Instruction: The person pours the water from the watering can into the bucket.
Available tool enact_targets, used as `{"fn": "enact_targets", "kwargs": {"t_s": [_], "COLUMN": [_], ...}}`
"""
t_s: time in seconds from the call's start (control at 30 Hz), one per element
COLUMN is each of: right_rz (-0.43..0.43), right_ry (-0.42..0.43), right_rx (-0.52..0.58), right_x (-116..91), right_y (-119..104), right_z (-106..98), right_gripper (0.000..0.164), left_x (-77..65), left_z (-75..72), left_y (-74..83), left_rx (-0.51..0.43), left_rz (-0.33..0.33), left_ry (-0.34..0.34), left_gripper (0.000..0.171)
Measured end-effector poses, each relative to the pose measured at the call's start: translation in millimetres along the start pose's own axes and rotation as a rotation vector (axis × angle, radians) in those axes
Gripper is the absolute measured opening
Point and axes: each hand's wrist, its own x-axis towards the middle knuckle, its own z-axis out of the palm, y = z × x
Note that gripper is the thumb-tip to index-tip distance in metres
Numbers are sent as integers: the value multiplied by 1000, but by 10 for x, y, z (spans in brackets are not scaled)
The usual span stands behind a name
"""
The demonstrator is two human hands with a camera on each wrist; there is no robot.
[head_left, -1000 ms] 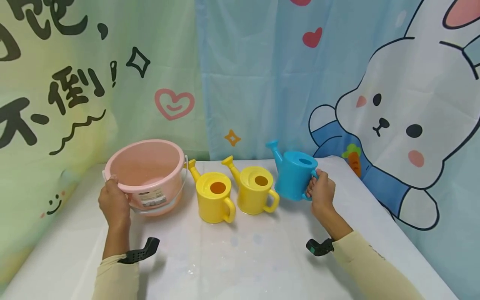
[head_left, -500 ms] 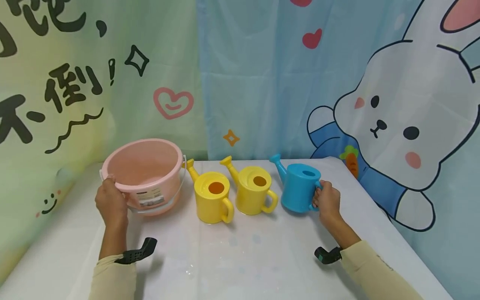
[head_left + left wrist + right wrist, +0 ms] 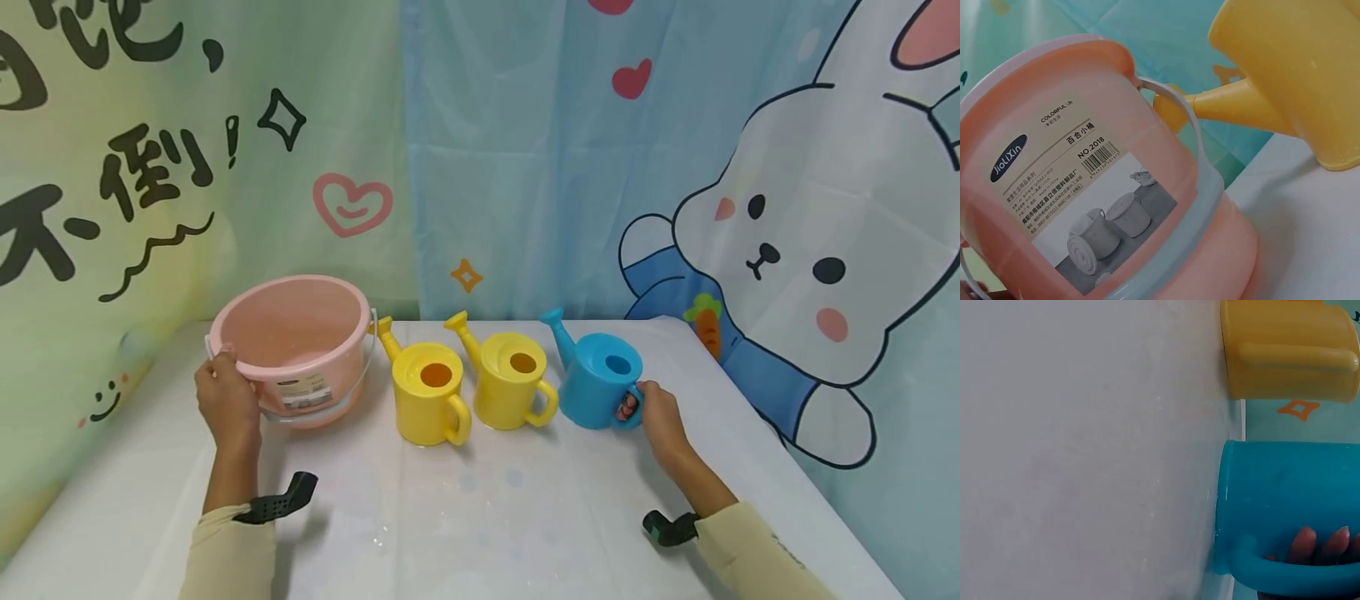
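A pink bucket [image 3: 300,392] with a paper label and a grey handle stands at the left of the table. My left hand [image 3: 227,400] grips its near-left rim, thumb at the edge. On the right, a blue watering can [image 3: 596,383] stands upright, spout toward the back left. Fingers of my right hand [image 3: 663,421] curl through the can's handle loop; the fingertips [image 3: 1304,544] show inside it in the right wrist view. Between bucket and blue can are two yellow watering cans, one nearer the bucket [image 3: 423,408] and one beside the blue can [image 3: 510,392].
A white cloth [image 3: 465,525] covers the table, with small wet spots in front of the cans. Behind it hangs a printed curtain [image 3: 510,208] with a rabbit and hearts. The near yellow can's spout [image 3: 1222,103] points at the bucket's side.
The blue watering can has come down onto the table and slightly to the right. My right hand has moved right and down with it. The left hand and bucket have stayed in place.
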Motion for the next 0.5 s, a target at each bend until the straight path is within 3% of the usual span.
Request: {"fn": "enact_targets", "kwargs": {"t_s": [0.13,0.23,0.33,0.4,0.5], "right_rz": [-17,-44,-144,-244,-393], "right_ry": [80,195,307,347,309], "right_rx": [-67,-88,-75,-96,-208], "right_x": [-61,-17,110,196,254], "right_y": [4,-44,-205,-364,-607], "right_z": [-11,-55,-132,-175,-206], "right_gripper": [48,47,42,39,36], "left_x": [-10,-32,-67,-88,-101], "left_z": [-17,-21,-40,-84,-183], "left_y": [-13,-11,15,47,139], "left_rx": [-53,-104,-154,-107,90], "left_rz": [-54,-60,-38,22,229], "left_ry": [-44,-54,-40,7,81], "left_gripper": [70,72,72,72,68]}}
